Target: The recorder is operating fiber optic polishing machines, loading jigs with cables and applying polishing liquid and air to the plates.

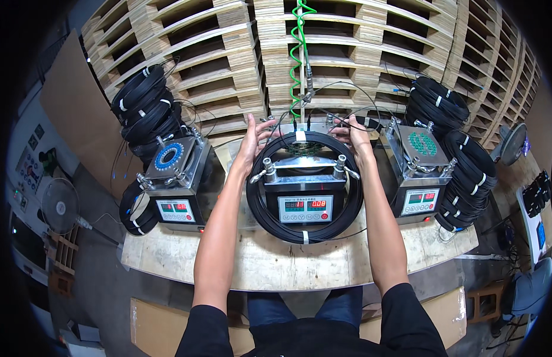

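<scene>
A black cable coil [252, 202], tied with white bands, is looped around the middle machine [306, 189], a metal box with a red digital display and clamp posts on top. My left hand [253, 141] is at the coil's far left side, fingers apart and stretched inward. Across from it, my right hand [354, 140] is at the far right side, its fingers also apart and pointing inward. Neither hand visibly grips the coil; exact contact is hard to make out. Thin loose cable ends [353, 89] arch above and between my hands.
Similar machines stand left [175, 184] and right [420, 172] on the wooden table [288, 265]. Stacked black coils flank them at left [145, 113] and right [469, 172]. Behind rise wooden pallets [347, 35], with a green coiled air hose [295, 59] hanging in front. A fan [60, 205] stands far left.
</scene>
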The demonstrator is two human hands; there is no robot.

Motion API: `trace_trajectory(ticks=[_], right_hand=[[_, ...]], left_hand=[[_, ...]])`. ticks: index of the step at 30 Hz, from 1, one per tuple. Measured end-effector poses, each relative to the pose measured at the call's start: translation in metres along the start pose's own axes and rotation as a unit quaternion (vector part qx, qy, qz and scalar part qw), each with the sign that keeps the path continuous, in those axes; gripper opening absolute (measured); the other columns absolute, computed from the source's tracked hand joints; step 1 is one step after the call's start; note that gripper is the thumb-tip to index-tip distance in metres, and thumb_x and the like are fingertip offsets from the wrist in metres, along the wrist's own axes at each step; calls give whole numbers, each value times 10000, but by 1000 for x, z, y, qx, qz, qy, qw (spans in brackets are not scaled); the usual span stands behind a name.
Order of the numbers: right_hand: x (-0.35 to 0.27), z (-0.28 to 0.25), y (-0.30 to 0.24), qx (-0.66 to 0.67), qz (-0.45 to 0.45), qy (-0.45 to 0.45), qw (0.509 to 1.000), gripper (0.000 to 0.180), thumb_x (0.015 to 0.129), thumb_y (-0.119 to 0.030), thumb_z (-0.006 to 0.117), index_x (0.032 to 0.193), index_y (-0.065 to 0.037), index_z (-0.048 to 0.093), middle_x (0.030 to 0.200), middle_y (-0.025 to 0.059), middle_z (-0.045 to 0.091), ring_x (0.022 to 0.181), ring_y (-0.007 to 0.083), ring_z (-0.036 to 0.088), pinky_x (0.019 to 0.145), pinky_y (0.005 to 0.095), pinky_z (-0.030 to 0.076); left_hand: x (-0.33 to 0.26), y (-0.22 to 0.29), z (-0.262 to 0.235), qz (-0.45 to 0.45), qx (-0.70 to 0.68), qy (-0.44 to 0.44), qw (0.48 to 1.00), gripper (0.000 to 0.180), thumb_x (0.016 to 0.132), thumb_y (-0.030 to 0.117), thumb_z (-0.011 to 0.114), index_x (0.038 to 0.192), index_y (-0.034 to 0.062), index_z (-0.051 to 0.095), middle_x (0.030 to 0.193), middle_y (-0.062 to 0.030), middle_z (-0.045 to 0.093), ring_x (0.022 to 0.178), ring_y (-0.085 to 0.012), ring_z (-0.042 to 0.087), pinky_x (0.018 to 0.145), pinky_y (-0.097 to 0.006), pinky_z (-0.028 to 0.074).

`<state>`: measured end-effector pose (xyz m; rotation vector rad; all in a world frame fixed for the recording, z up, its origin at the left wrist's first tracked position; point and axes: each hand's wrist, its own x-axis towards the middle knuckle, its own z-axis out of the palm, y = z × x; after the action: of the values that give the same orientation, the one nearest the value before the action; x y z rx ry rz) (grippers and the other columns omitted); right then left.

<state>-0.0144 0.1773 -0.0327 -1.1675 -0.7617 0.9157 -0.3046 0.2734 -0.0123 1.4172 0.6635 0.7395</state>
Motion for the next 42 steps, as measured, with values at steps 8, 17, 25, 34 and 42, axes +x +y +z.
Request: trace_trajectory(ticks=[8,17,25,34,42], right_hand=[[-12,7,-12,-42,32,-40,998,536,1063,-468,315,1185,-48,626,806,105,710,603,127,642,527,226,502],[-10,12,-2,-84,-35,97,991,480,1059,-450,309,1377,-116,442,853,117,701,585,146,626,467,239,446],[9,0,8,-125,-75,51,988,476,1059,-390,333,1468,-148,323,833,120,694,519,142,593,450,254,456],[-4,3,-2,-4,-22,21,1000,437,1074,-344,359,1471,-162,335,890,113,714,554,122,622,446,234,468],[3,-1,6,15,-51,17,998,386,1072,-298,345,1373,-61,395,799,171,698,627,231,688,504,292,510]], left_hand=[[6,-14,-6,15,-57,103,993,900,900,813,216,1324,104,575,1088,-125,672,931,-229,608,756,-299,508],[0,-8,-3,18,-67,118,991,892,909,791,261,1403,79,473,1097,-151,659,779,-224,683,623,-280,550],[5,-15,-6,12,-8,176,984,876,933,771,224,1301,64,586,905,-94,700,658,-148,591,592,-281,479],[-3,-10,-2,24,-73,168,983,875,947,751,220,1315,38,568,1033,-115,693,769,-168,637,622,-274,501],[1,-8,2,23,-45,53,997,833,960,733,208,1323,77,570,1043,-106,693,745,-128,631,550,-197,458]])
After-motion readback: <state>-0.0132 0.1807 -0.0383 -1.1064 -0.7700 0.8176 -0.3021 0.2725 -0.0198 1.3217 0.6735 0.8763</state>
